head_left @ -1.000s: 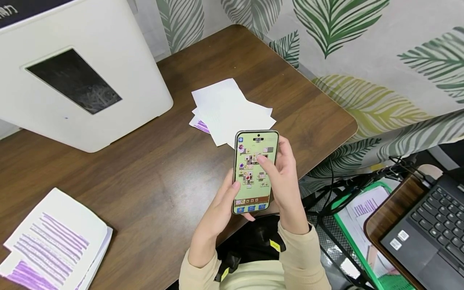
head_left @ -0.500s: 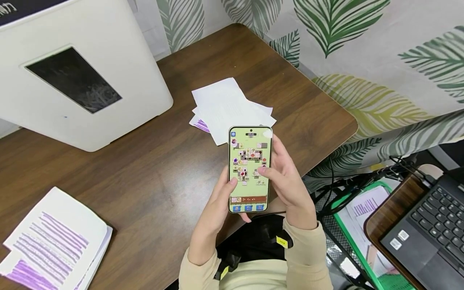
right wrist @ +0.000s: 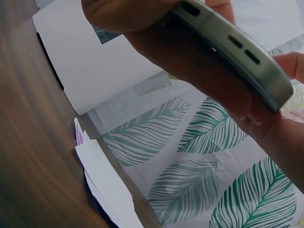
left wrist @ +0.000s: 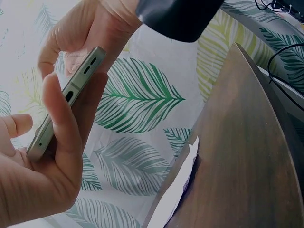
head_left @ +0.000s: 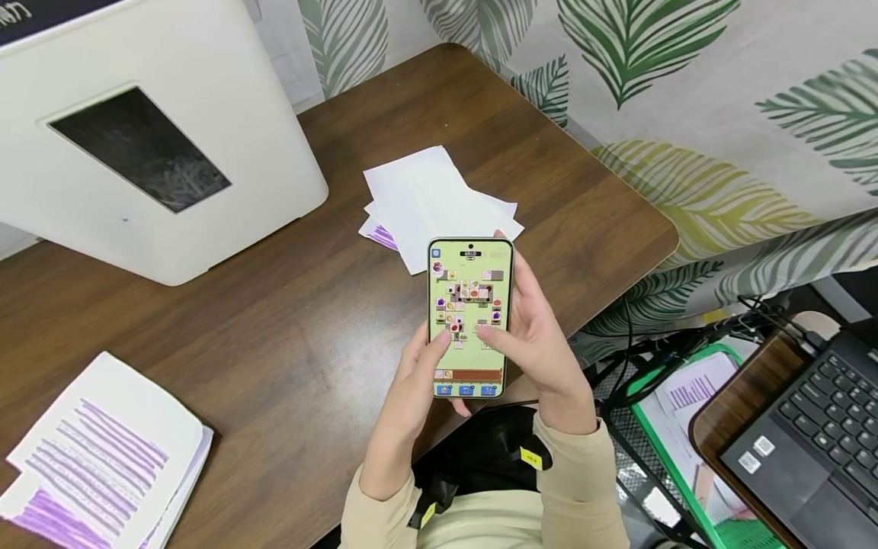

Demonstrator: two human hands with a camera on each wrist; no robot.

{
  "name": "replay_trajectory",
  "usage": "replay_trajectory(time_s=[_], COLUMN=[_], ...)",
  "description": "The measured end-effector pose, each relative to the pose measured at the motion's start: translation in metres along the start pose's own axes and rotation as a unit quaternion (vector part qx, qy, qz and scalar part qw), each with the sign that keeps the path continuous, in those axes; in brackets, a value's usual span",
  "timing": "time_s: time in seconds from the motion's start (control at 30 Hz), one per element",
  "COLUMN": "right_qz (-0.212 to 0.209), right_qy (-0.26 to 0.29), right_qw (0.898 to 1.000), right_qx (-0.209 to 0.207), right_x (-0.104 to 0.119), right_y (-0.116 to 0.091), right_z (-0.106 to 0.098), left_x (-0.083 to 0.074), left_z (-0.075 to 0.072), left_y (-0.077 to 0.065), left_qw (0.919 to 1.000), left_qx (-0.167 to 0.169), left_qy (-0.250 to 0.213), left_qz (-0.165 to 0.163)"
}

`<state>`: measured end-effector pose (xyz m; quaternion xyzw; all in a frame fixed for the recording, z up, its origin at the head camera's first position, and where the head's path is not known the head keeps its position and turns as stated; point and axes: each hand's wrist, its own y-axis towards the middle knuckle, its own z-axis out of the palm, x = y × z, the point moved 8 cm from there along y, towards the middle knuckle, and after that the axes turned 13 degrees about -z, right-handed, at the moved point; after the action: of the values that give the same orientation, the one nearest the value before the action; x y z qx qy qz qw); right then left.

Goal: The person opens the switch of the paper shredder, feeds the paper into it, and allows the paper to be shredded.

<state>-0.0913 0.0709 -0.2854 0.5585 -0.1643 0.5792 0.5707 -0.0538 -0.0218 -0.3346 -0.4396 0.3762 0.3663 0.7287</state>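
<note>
A smartphone (head_left: 469, 351) is held upright between both hands, above the desk's near edge in the head view. Its lit screen shows a green tile game with small food pictures. My left hand (head_left: 410, 389) grips the phone's lower left side, thumb over the screen's edge. My right hand (head_left: 545, 354) holds the right side, its thumb reaching over the tiles at mid screen. In the left wrist view the phone's bottom edge (left wrist: 70, 95) shows, with a left finger curled beneath it. The right wrist view shows the phone's end (right wrist: 242, 52) with fingers behind it.
Loose white sheets (head_left: 418, 202) lie on the brown desk (head_left: 288, 366) beyond the phone. A paper stack with purple lines (head_left: 103, 450) is at the left. A large white machine (head_left: 226, 152) stands at the back left. At the right are a laptop (head_left: 816, 442) and a green tray (head_left: 675, 465).
The phone has shifted slightly left and up with both hands. The right thumb has moved down the screen, and tiles in the bottom row have become fewer.
</note>
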Motion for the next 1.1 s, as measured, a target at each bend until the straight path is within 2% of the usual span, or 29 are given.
replay_trajectory(time_s=[0.17,0.3,0.4,0.53,0.6,0.67,0.87,1.1], right_qz=[-0.008,-0.019,-0.019,-0.015,-0.013,-0.018,-0.027,-0.020], right_qy=[-0.028,-0.029,-0.053,-0.107,-0.121,-0.107,-0.025,0.060], right_qw=[1.000,0.999,0.996,0.982,0.977,0.979,0.992,0.994], right_qx=[-0.008,-0.024,-0.071,-0.156,-0.176,-0.175,-0.121,-0.093], right_x=[0.001,0.002,0.002,0.000,0.000,0.000,-0.002,-0.002], right_y=[0.001,0.001,0.001,-0.001,-0.002,-0.001,-0.001,0.000], right_z=[-0.001,-0.002,-0.006,-0.013,-0.014,-0.014,-0.012,-0.008], left_x=[0.001,0.001,-0.002,-0.006,-0.008,-0.007,-0.004,-0.008], left_z=[-0.001,-0.001,0.002,0.008,0.009,0.008,0.006,0.009], left_y=[0.001,0.001,-0.001,-0.004,-0.004,-0.004,-0.003,-0.006], left_qw=[0.9999,0.9999,0.9995,0.9966,0.9955,0.9961,0.9988,0.9976], left_qx=[-0.011,-0.010,0.008,0.033,0.037,0.035,0.032,0.055], left_qy=[0.007,0.012,0.026,0.064,0.075,0.070,0.037,0.027], left_qz=[0.004,0.005,0.018,0.041,0.046,0.041,0.008,0.031])
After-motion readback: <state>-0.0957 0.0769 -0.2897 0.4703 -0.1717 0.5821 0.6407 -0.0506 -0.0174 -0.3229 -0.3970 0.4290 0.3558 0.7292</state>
